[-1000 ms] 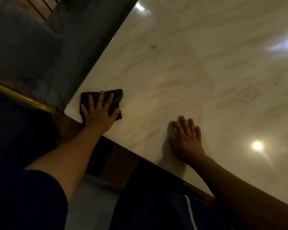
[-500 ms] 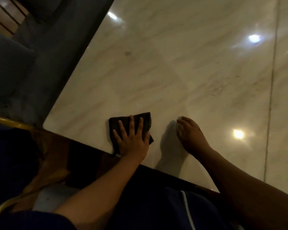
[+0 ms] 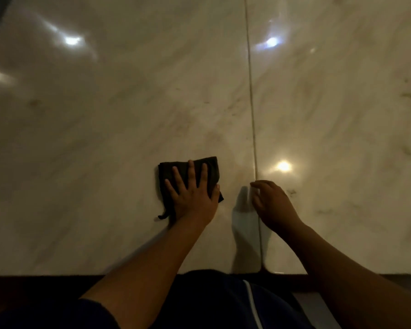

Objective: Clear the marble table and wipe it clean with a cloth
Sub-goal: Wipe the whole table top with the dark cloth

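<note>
Left hand [image 3: 192, 198] flat, fingers spread, presses dark cloth [image 3: 210, 168] on marble table [image 3: 93, 119] near front edge. Right hand [image 3: 272, 203] loosely curled, holds nothing. Risk: cloth snags on seam [image 3: 252, 103] between 2 slabs, bunches up, misses specks beyond.

No readable text, label, brand, number or sign shows anywhere.

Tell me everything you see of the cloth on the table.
The cloth is dark, almost black, soft-looking fabric, folded into a rough rectangle, flat on the marble table just left of its seam. The left hand presses it with straight, spread fingers, covering its near part. A thin tail curls out at its near left corner.
</note>
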